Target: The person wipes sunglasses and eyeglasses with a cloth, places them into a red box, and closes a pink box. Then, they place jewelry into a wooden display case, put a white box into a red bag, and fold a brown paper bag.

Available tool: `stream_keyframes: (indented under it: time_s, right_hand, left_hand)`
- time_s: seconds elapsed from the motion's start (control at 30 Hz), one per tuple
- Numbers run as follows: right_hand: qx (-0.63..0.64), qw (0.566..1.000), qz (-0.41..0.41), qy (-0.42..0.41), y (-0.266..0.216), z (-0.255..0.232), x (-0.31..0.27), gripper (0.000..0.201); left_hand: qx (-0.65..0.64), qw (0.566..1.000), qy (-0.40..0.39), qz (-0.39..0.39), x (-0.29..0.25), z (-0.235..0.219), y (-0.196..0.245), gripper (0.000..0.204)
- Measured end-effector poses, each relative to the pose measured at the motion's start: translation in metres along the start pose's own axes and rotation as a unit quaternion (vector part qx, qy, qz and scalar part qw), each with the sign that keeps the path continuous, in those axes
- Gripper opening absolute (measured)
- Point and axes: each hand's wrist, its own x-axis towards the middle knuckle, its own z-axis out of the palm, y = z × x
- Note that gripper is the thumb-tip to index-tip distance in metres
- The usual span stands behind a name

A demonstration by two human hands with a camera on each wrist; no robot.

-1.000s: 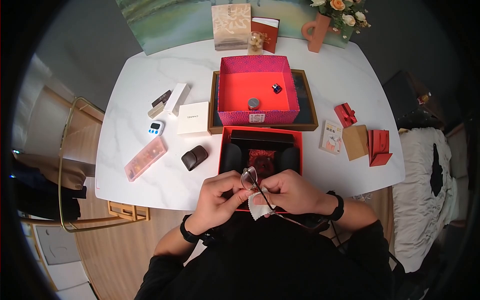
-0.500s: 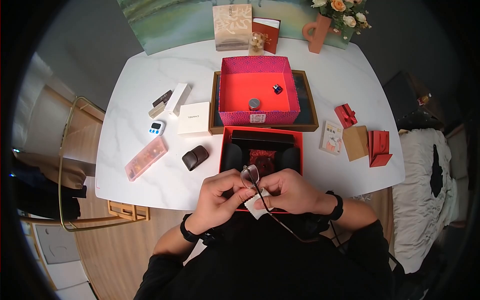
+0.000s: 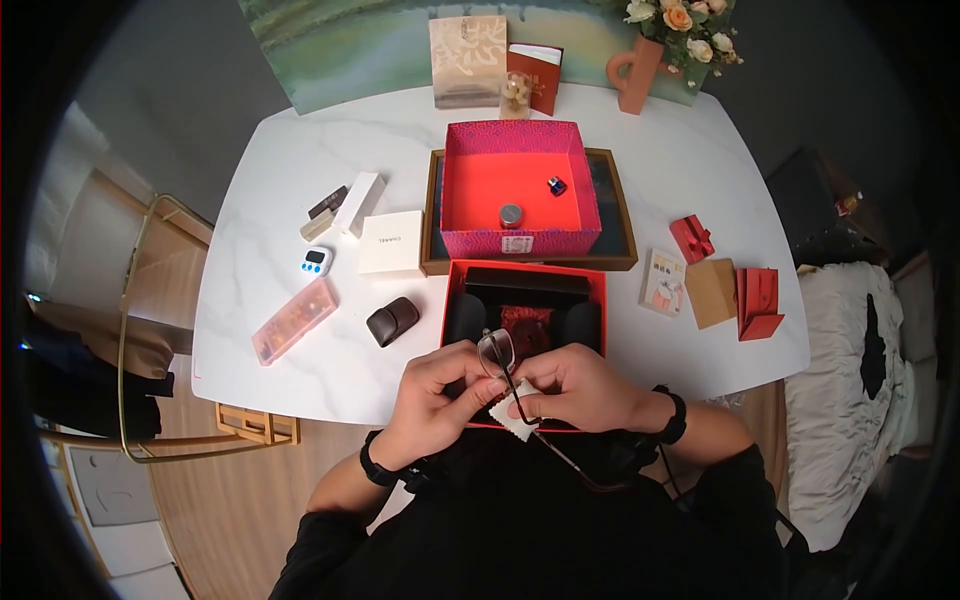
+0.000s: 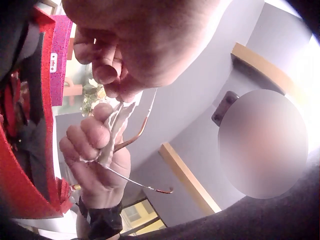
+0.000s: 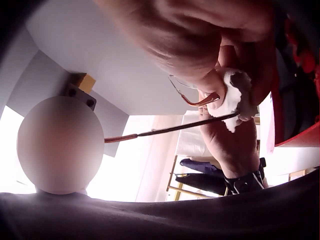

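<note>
A pair of eyeglasses (image 3: 497, 352) is between my two hands, over the near edge of the red box (image 3: 597, 300). My left hand (image 3: 438, 398) pinches the glasses by the front of the frame. In my right hand (image 3: 592, 392) a small white lens cloth (image 3: 512, 412) with zigzag edges is pinched between thumb and fingers, around the other part of the frame. One lens shows above the fingers; the other is covered by cloth and fingers. Both temples are unfolded, and a temple tip (image 4: 164, 191) points toward the body in the left wrist view.
Inside the red box are black inserts and red filling. Behind it, a pink patterned box (image 3: 520, 245) sits on a framed tray (image 3: 622, 240). To the left lie a brown case (image 3: 392, 322), a pink pill box (image 3: 295, 320), a timer (image 3: 316, 261) and a white box (image 3: 391, 243).
The head view has tilted slightly, so the table things sit a little lower. The cloth and the hanging temple have shifted slightly; both hands keep their grips.
</note>
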Motion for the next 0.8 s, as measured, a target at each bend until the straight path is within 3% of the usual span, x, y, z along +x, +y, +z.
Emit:
stream_keyframes:
  time_s: [0.13, 0.33, 0.43, 0.63, 0.8]
  right_hand:
    - [-0.032, 0.998, 0.048, 0.015, -0.009, 0.002, -0.001, 0.018]
    - [-0.113, 0.994, 0.009, 0.01, -0.012, -0.003, -0.003, 0.019]
    - [-0.011, 1.0, -0.008, 0.007, -0.007, 0.001, -0.002, 0.02]
    - [-0.052, 0.997, 0.063, 0.003, -0.006, -0.001, -0.002, 0.022]
    - [-0.078, 0.996, 0.043, 0.012, -0.006, 0.001, -0.003, 0.022]
  left_hand:
    - [-0.003, 1.0, -0.005, 0.02, -0.001, 0.003, -0.002, 0.006]
    - [0.012, 1.0, 0.016, -0.003, -0.007, 0.003, -0.006, 0.006]
    - [-0.003, 1.0, 0.021, 0.021, -0.005, 0.004, -0.008, 0.006]
    - [0.007, 1.0, -0.004, 0.02, -0.003, 0.004, -0.002, 0.007]
    - [0.003, 1.0, 0.002, 0.005, -0.007, 0.005, -0.007, 0.007]
